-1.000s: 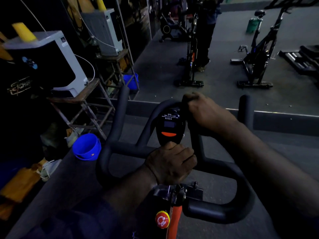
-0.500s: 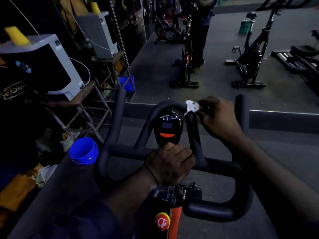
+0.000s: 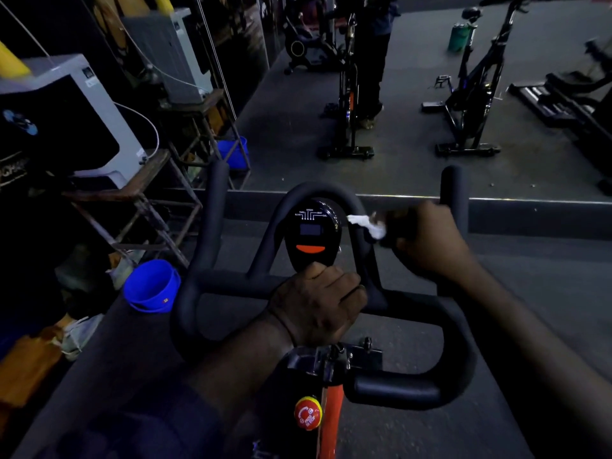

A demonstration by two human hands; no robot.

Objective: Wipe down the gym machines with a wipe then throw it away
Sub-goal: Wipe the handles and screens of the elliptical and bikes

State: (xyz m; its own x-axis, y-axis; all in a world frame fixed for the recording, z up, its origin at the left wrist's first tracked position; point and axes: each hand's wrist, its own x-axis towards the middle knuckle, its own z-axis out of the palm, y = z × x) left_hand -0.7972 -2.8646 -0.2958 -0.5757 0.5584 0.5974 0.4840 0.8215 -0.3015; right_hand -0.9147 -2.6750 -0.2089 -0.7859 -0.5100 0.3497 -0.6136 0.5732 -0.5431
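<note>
A spin bike's black padded handlebar (image 3: pixel 215 279) fills the middle of the view, with a small console (image 3: pixel 311 233) bearing an orange button at its centre. My left hand (image 3: pixel 318 306) grips the crossbar just below the console. My right hand (image 3: pixel 427 240) pinches a crumpled white wipe (image 3: pixel 367 223) against the right side of the handlebar's inner loop, next to the console. Lower down, a red stop knob (image 3: pixel 308 413) sits on the orange frame.
A blue bucket (image 3: pixel 152 286) stands on the floor to the left beside a wooden stool (image 3: pixel 132 190) carrying a white machine (image 3: pixel 99 127). Ahead lies a mirror with a low ledge (image 3: pixel 530 202); it shows other spin bikes (image 3: pixel 470 94) and a standing person (image 3: pixel 374 61).
My right hand slid from the top of the inner loop down its right side, and the white wipe came into sight at its fingertips. My left hand stayed on the crossbar.
</note>
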